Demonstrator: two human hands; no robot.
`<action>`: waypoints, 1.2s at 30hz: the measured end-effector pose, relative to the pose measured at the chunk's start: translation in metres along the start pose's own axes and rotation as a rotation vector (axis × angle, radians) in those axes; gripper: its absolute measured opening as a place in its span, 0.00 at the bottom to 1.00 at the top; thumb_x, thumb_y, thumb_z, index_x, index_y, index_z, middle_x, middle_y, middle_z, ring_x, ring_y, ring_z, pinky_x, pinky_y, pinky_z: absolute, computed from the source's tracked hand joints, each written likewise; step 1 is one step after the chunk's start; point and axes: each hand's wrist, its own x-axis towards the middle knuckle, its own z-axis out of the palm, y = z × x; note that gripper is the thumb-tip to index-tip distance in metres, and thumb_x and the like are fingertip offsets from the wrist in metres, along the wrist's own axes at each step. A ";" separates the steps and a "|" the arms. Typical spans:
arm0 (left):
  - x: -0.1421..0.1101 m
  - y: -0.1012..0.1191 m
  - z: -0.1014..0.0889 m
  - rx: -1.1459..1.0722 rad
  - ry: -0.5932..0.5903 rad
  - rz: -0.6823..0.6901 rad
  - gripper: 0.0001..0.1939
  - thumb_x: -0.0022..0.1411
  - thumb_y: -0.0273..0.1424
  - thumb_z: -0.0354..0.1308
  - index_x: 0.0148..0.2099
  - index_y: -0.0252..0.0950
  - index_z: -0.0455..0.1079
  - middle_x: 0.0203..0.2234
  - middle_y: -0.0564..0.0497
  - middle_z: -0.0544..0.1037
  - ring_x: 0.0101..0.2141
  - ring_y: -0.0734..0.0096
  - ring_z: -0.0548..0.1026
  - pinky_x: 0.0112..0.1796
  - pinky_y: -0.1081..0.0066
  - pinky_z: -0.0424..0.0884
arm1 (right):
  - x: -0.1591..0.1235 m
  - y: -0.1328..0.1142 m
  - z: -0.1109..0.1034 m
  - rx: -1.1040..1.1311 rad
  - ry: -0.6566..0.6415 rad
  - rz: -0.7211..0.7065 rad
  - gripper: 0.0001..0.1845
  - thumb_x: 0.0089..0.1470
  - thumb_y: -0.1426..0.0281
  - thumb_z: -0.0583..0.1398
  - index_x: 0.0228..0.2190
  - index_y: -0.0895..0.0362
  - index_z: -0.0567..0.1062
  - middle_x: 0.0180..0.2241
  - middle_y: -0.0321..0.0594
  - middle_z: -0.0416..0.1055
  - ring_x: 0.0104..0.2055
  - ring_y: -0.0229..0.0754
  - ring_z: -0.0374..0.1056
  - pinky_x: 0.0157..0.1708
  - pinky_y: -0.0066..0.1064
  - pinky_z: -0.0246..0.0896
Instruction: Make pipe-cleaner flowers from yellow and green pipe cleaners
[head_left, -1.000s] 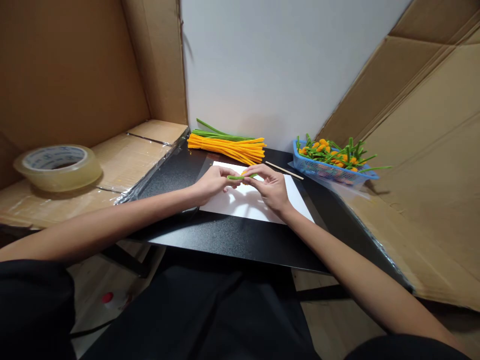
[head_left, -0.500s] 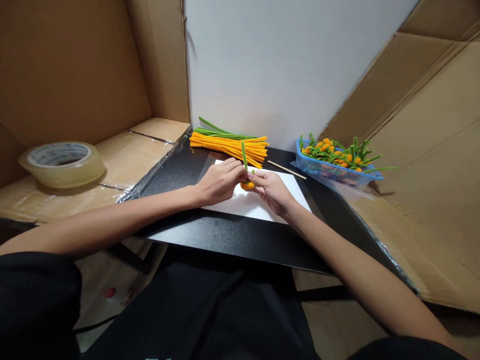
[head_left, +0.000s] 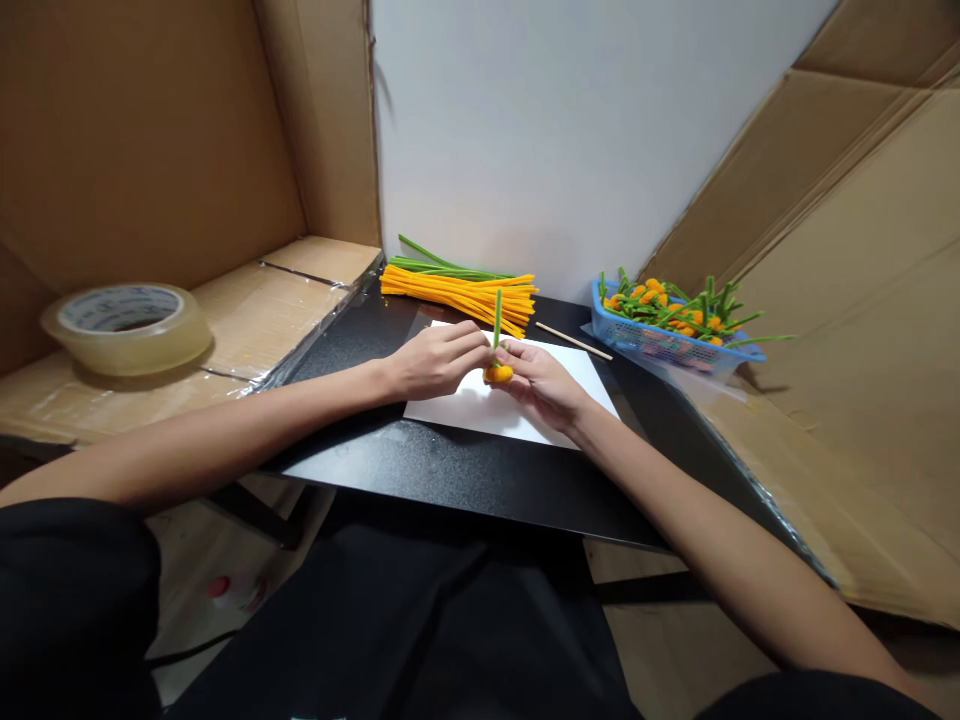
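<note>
My left hand (head_left: pixel 439 360) and my right hand (head_left: pixel 541 380) meet over a white sheet of paper (head_left: pixel 517 412) on the black table (head_left: pixel 465 470). Together they pinch a small pipe-cleaner flower: an orange coiled bud (head_left: pixel 499 374) hangs below the fingers, and its green stem (head_left: pixel 496 318) points up between them. Both hands have their fingers closed on it.
A bundle of orange and green pipe cleaners (head_left: pixel 457 285) lies behind the paper by the wall. A thin wooden stick (head_left: pixel 574 341) lies right of it. A blue basket (head_left: pixel 667 335) holds several finished flowers. A roll of clear tape (head_left: pixel 127 325) sits on cardboard at left.
The flower has been turned from lying sideways between my hands to stem up with the orange bud hanging below. My hands stayed over the paper.
</note>
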 end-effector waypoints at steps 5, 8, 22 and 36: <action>0.000 0.001 0.000 0.014 -0.038 -0.008 0.13 0.74 0.29 0.46 0.46 0.36 0.72 0.35 0.43 0.78 0.38 0.64 0.74 0.39 0.65 0.73 | 0.001 0.002 0.004 -0.013 0.061 -0.108 0.18 0.44 0.58 0.74 0.29 0.55 0.77 0.30 0.35 0.71 0.33 0.37 0.65 0.40 0.34 0.66; 0.000 0.001 -0.002 -0.027 -0.057 0.026 0.14 0.74 0.27 0.44 0.48 0.34 0.72 0.35 0.43 0.77 0.39 0.64 0.73 0.42 0.64 0.73 | 0.002 0.008 0.008 -0.024 0.060 -0.150 0.20 0.43 0.55 0.75 0.27 0.56 0.77 0.28 0.35 0.70 0.32 0.37 0.64 0.38 0.34 0.65; 0.003 0.014 0.013 -1.126 0.177 -1.042 0.17 0.67 0.45 0.59 0.42 0.34 0.66 0.34 0.45 0.78 0.36 0.65 0.79 0.31 0.70 0.74 | 0.006 0.008 -0.008 -0.111 0.281 -0.394 0.17 0.40 0.57 0.76 0.28 0.52 0.81 0.34 0.36 0.79 0.37 0.41 0.75 0.46 0.39 0.73; 0.013 0.028 0.007 -1.634 0.274 -1.189 0.11 0.52 0.29 0.74 0.31 0.28 0.76 0.31 0.44 0.83 0.33 0.68 0.81 0.47 0.63 0.75 | -0.001 0.005 -0.008 -0.636 0.321 -0.723 0.10 0.50 0.58 0.72 0.30 0.50 0.83 0.36 0.39 0.75 0.40 0.43 0.72 0.41 0.39 0.71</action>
